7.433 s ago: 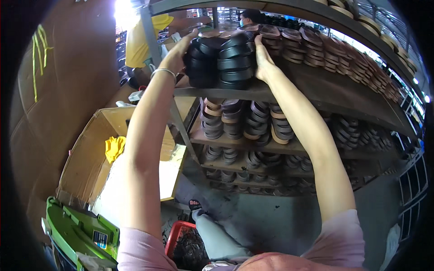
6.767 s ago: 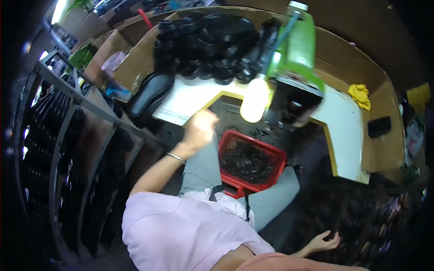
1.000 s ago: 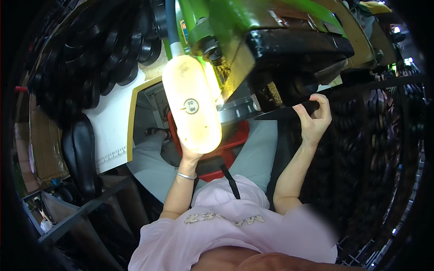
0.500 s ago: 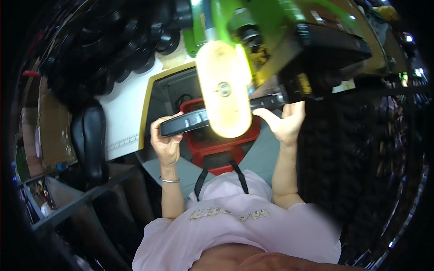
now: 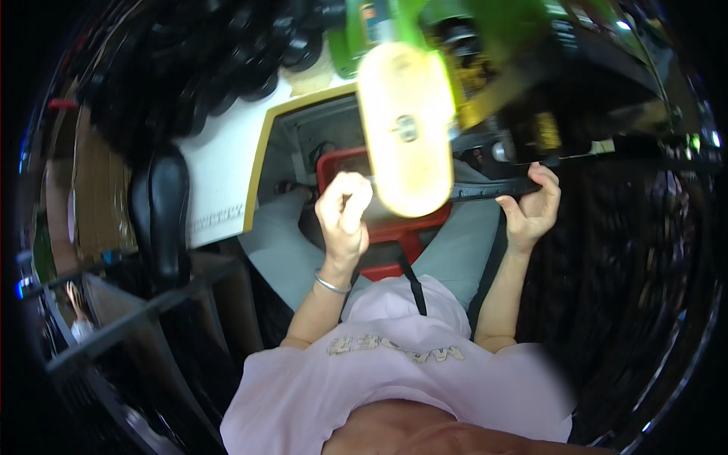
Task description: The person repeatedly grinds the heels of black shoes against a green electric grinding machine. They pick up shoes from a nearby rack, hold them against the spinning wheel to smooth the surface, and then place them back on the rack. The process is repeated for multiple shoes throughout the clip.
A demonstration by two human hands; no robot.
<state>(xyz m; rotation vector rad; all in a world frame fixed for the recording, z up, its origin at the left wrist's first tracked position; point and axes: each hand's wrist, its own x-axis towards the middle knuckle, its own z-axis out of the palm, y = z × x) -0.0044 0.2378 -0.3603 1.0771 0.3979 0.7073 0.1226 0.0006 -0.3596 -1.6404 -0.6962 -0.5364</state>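
A long, dark strip that looks like a black shoe sole (image 5: 493, 189) lies crosswise in front of me, under the machine. My right hand (image 5: 535, 208) pinches its right end between thumb and fingers. The bright oval lamp (image 5: 407, 129) covers the strip's middle and left part. Just left of the lamp, my left hand (image 5: 345, 214) is closed with its fingers curled. Whatever it may grip is hidden or blurred there. A silver bangle (image 5: 332, 286) circles my left wrist.
A green machine (image 5: 493, 23) with dark parts stands ahead. On the white tabletop (image 5: 220, 163) at left, black shoes (image 5: 161, 212) sit beside many dark pieces. A red basket or stool (image 5: 409, 241) is below, between my knees. Grey dividers (image 5: 125, 326) stand lower left.
Both hands have shifted right along with the black sole. My left hand has come in close to the lamp, and the sole's left end no longer shows. The whole view has swung slightly.
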